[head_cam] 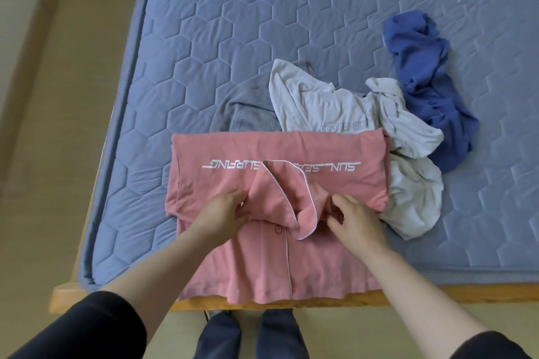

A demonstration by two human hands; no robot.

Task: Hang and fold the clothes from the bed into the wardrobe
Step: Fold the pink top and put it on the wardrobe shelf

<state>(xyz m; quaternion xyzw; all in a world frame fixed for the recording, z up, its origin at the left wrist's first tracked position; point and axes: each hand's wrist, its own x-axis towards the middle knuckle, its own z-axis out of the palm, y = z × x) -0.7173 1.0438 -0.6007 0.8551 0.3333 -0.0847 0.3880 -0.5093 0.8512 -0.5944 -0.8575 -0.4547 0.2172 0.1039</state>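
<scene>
- I am standing at the foot of the bed, and the wooden bed frame [437, 294] is just in front of my legs.
- The pink shirt [262, 265] is lying flat on the near edge of the mattress [262, 23]. Its hem is reaching over the frame, and a button [278, 229] on the front opening is facing up.
- My left hand [221, 210] is pinching the pink fabric just left of the collar [291, 198], with the fingers curled into the cloth.
- My right hand [358, 221] is touching the cloth just right of the collar. The fingers are bent and a little apart, and I cannot tell if they are really pinching a fold or only resting on it.
- The collar is standing up and twisting between my two hands.
- I am judging this shirt as light, soft and limp. It will sag and wrinkle if I lift it at one point, so taking it at both shoulders beside the collar seems the good place.
- Beyond the collar, a part with white lettering [233, 165] is lying folded over.
- Behind the shirt and touching it, a grey garment [248, 108] and a white T-shirt [315, 102] are lying crumpled and are waiting to be sorted.
- Farther to the right, a blue garment [428, 73] is lying in a twisted heap against the white one.
</scene>
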